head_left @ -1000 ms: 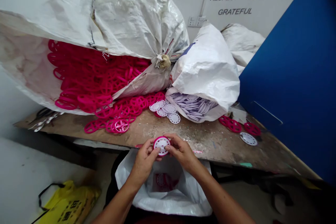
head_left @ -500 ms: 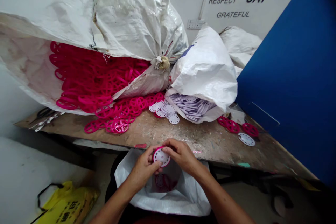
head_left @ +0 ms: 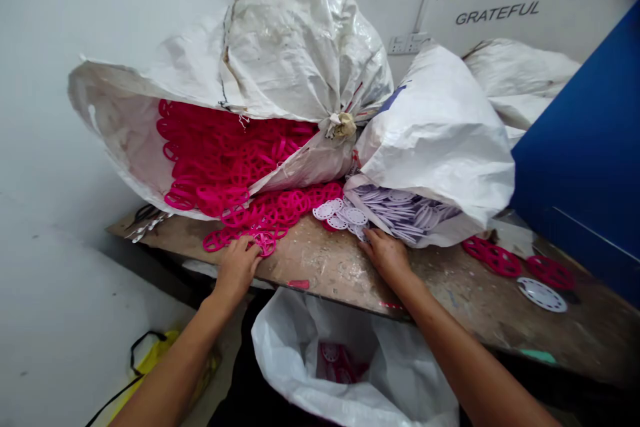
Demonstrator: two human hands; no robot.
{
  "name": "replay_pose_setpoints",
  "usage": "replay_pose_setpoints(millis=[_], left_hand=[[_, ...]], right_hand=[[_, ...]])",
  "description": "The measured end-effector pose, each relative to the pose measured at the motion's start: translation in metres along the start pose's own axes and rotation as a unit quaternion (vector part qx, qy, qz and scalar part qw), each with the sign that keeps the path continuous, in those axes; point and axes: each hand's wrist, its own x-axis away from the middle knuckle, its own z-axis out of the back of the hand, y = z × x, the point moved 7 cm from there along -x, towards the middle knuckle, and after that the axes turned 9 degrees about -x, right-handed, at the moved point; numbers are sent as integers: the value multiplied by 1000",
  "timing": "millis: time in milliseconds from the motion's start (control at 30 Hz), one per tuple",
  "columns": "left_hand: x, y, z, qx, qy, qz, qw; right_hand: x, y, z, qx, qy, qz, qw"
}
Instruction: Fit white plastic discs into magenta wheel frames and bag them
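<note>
My left hand lies at the table's front edge, its fingers spread over a loose magenta plastic wheel. My right hand reaches forward, fingertips close to a small heap of white perforated plastic discs. It holds nothing that I can see. Behind the hands, a torn white woven sack spills many magenta wheels. A second white sack holds stacked lilac-white discs. Below the table, a white plastic bag stands open with pink-and-white discs inside.
The worn wooden table is paint-flecked. At its right lie magenta wheels and a white disc. A blue panel stands at the right, more white sacks behind. A yellow bag sits on the floor at left.
My hands have parted and moved forward onto the table, and the pink-and-white disc held between them is no longer in them. The view has swung and shifted, with the sacks appearing further right.
</note>
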Motion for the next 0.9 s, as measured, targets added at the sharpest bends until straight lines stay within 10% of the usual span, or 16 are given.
replay_pose_setpoints(millis=[167,233,400,467,600,767,900], left_hand=[[-11,12,4,154,10,32,987],[-10,26,6,333,19,116,935],[10,109,-24,756,-120,309,565],[16,134,-27,789,-135,321,507],[20,141,-29,730,-125,309,596],[16,134,-18,635,-95,238,729],[21,141,-21,671,-144,235,688]], right_hand=[[16,-4,27,-102,76,-4,992],[28,-17,43,-243,123,-28,962],[48,-68,35,-540,43,-83,836],[52,-79,31,-508,32,-58,859],[56,-83,30,-417,14,3,909],[56,-84,26,-504,-65,-23,861],[58,-75,20,-578,-85,-117,803]])
